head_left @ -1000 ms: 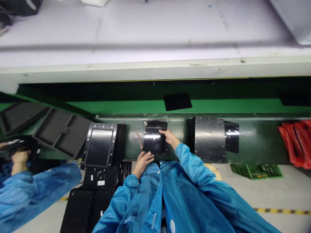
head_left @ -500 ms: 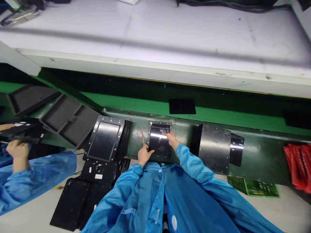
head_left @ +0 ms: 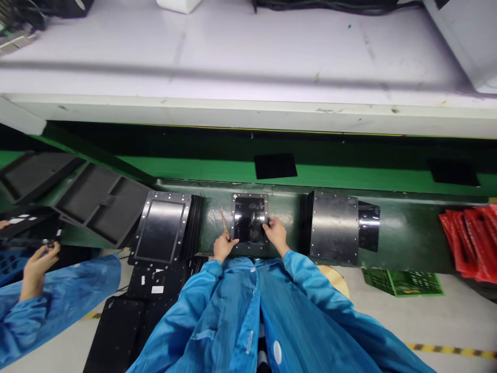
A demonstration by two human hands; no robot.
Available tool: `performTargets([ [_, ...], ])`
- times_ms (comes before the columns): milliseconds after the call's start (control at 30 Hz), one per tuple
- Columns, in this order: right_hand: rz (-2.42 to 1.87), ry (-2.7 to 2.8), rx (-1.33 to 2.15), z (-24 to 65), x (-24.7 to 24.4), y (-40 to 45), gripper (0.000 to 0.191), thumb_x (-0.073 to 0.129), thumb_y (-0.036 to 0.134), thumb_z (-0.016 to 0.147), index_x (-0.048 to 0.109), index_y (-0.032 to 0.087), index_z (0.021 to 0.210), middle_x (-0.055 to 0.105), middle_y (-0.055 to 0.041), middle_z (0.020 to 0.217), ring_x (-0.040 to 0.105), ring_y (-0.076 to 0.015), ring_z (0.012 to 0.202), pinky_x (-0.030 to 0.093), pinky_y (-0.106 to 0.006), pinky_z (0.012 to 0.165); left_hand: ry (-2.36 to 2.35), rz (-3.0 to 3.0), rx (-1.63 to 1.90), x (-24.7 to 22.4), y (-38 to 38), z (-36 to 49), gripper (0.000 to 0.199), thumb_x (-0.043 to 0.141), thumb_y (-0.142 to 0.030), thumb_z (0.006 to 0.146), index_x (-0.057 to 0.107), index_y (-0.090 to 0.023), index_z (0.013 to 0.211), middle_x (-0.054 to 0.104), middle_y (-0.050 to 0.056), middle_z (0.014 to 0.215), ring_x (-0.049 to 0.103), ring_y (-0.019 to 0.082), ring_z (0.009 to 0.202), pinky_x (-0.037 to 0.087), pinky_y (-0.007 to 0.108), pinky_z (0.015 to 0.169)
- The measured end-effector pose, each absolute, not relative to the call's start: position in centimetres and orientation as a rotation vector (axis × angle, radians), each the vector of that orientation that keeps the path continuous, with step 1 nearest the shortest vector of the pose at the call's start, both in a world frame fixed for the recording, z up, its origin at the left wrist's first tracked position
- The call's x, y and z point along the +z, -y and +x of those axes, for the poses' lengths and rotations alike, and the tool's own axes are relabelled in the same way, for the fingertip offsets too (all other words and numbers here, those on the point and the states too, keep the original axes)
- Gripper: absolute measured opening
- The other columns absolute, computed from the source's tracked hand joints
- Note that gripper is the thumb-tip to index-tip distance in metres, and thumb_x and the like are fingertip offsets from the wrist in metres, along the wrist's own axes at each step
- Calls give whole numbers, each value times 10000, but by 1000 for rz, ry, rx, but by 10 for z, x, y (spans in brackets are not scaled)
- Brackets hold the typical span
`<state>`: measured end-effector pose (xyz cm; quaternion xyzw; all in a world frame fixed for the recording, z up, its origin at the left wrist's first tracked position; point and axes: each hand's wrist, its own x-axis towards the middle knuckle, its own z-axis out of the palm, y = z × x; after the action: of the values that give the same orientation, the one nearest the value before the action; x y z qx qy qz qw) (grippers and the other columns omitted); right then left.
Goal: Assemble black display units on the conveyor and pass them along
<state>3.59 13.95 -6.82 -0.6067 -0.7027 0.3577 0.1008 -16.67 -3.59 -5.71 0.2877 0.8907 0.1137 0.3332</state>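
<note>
A dark panel with a row of screws round its rim (head_left: 232, 220) lies on the green bench in front of me, a glossy black sheet (head_left: 248, 212) on its middle. My left hand (head_left: 223, 246) rests at the panel's lower left corner, thumb stretched against its edge. A thin, pointed, brownish tool (head_left: 224, 219) sticks up from its closed fingers; its exact kind is unclear. My right hand (head_left: 276, 233) is at the panel's right edge, thumb and fingertips drawn together over it. What they pinch, if anything, is too small to tell.
Stacks of dark panels stand left (head_left: 162, 228) and right (head_left: 334, 225) on the bench (head_left: 289, 199). Grey foam trays (head_left: 104, 202) and a co-worker's hand (head_left: 39, 267) are farther left. Red bags (head_left: 471, 241) lie at right. A white shelf (head_left: 248, 111) overhangs the back.
My right hand has moved off the glossy sheet's upper right, down to the panel's right edge, and its fingers have drawn together. My left hand keeps its place by the panel. The view has shifted.
</note>
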Motion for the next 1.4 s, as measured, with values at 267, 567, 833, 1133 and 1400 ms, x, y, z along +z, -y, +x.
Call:
performTargets([
  [267,-1993,2388,1200,73,-74,-97,281,834,472,846,701,231,905,796,-49,940,745,-230,945,423,-269,713,-2279,863,182,-57,36,-173,278,835,-446,845,653,-236,856,796,50,938,744,241,965,449,288,773],
  [567,-2260,2279,1295,60,-68,-111,295,893,513,751,764,248,768,794,-58,863,762,-242,899,464,-264,679,-2298,672,113,-58,25,-173,336,868,-482,780,634,-244,740,801,45,903,748,238,952,443,283,739],
  [833,-2189,2503,1219,76,-55,-105,323,861,538,801,780,233,871,798,-87,970,755,-262,988,490,-279,747,-2153,860,10,-51,36,-165,233,830,-420,831,691,-234,817,801,59,945,749,256,985,486,295,793],
  [1133,-1548,2309,1041,13,-51,-225,620,751,437,927,594,251,1498,598,-129,1414,700,-183,898,542,-344,936,-2399,1074,557,-33,-75,-206,528,722,-423,954,611,-246,1439,622,142,1401,651,280,1250,510,376,1063],
  [1400,-1389,2504,982,-10,-71,-268,382,700,430,959,725,158,1227,702,-77,1049,618,-188,872,467,-296,833,-2379,905,538,-44,-121,-233,436,903,-385,807,741,-212,1173,672,109,1196,682,259,1045,511,355,950],
])
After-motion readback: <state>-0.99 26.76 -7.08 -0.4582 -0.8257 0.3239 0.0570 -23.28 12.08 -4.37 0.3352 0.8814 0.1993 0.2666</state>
